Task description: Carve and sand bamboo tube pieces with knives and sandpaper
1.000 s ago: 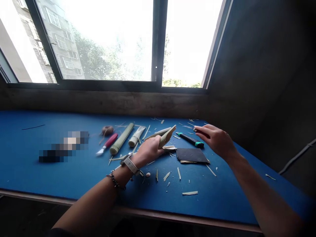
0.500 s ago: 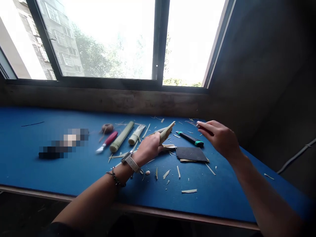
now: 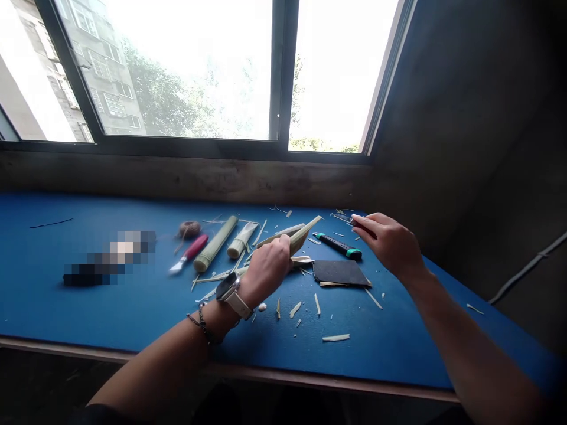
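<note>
My left hand [image 3: 270, 262], with a watch and bracelet on the wrist, is closed round a split piece of bamboo [image 3: 305, 234]. The pale pointed end of that piece sticks out up and to the right. Over the right part of the table, my right hand [image 3: 387, 242] is raised with thumb and fingers pinched together. What lies between those fingertips is too small to make out; a thin, dark, shiny piece [image 3: 340, 218] shows just beyond them. Left of this hand lies a black and green utility knife [image 3: 337, 245]. Dark sandpaper [image 3: 340, 273] rests below the knife.
Two bamboo tubes, one long [image 3: 216, 244] and one short [image 3: 241, 241], lie left of centre. Near them are a red-handled tool [image 3: 190, 252] with a whitish tip and a ball of twine [image 3: 189, 229]. Bamboo shavings [image 3: 295, 309] litter the blue table [image 3: 146, 319]. A window stands behind.
My left wrist has turned, so the watch face shows more, and the bamboo piece now points further right. My right hand stays pinched near the same spot. The whole view has shifted slightly.
</note>
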Action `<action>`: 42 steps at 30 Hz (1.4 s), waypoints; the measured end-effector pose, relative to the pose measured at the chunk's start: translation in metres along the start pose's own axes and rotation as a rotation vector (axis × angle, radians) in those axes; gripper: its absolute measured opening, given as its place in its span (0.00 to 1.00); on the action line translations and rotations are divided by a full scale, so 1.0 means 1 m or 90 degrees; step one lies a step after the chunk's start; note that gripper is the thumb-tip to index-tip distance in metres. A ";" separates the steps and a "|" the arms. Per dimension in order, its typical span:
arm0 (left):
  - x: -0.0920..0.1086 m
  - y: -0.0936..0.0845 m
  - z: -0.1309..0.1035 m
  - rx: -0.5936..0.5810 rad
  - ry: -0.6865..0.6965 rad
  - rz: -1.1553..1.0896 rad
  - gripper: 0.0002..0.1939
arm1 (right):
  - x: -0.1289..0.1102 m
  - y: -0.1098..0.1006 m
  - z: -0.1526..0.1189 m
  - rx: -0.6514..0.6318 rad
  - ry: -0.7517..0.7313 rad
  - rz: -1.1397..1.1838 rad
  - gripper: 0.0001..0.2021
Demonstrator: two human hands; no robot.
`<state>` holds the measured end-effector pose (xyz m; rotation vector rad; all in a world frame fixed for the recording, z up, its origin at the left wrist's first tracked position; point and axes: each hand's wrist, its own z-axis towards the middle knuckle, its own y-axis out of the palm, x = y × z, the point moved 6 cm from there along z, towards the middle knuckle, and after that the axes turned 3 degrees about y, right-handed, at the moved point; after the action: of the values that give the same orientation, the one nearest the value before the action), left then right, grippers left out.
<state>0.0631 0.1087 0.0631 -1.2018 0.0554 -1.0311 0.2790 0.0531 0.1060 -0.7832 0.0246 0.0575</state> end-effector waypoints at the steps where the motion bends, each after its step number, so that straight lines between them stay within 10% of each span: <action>1: 0.000 0.000 0.001 -0.003 -0.003 0.008 0.11 | -0.004 -0.002 0.000 -0.011 -0.034 0.031 0.19; 7: 0.009 0.010 -0.002 -0.046 -0.004 0.119 0.09 | -0.060 0.020 -0.011 -0.176 -0.260 0.117 0.17; 16: 0.004 -0.003 0.001 -0.014 -0.018 0.165 0.11 | -0.009 -0.007 0.000 0.035 -0.061 -0.003 0.19; 22: 0.009 0.004 0.000 -0.023 -0.006 0.171 0.12 | -0.063 0.014 -0.011 -0.125 -0.262 0.076 0.17; 30: 0.007 -0.007 0.000 0.011 -0.012 0.248 0.11 | -0.009 0.001 0.001 -0.031 -0.058 0.062 0.18; 37: 0.029 -0.001 -0.001 0.069 0.115 0.432 0.16 | -0.067 0.012 -0.012 -0.135 -0.248 0.213 0.15; 42: 0.034 -0.007 -0.004 0.127 0.161 0.544 0.16 | -0.052 0.020 -0.010 -0.110 -0.173 0.166 0.16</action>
<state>0.0763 0.0833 0.0825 -0.7318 0.5990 -0.4070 0.2258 0.0573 0.0871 -0.9357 -0.1377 0.4180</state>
